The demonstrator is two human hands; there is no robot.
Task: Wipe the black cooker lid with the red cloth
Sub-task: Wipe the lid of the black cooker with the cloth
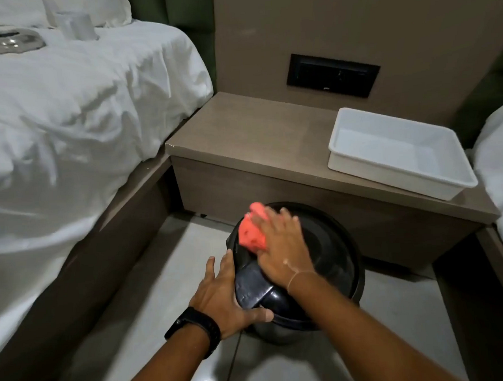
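Observation:
A round black cooker stands on the pale tiled floor with its glossy black lid on top. My right hand lies flat on the lid's left part, pressing the red cloth against it; the cloth bunches out past my fingers toward the far left rim. My left hand, with a black watch on the wrist, grips the cooker's near-left side by the lid's handle block, fingers spread along the rim and thumb under the front edge. The cloth is slightly blurred.
A brown bedside cabinet stands right behind the cooker, with a white plastic tray on its right end. A bed with white bedding runs along the left, carrying a metal dish and a white cup. Another bed edges in at right.

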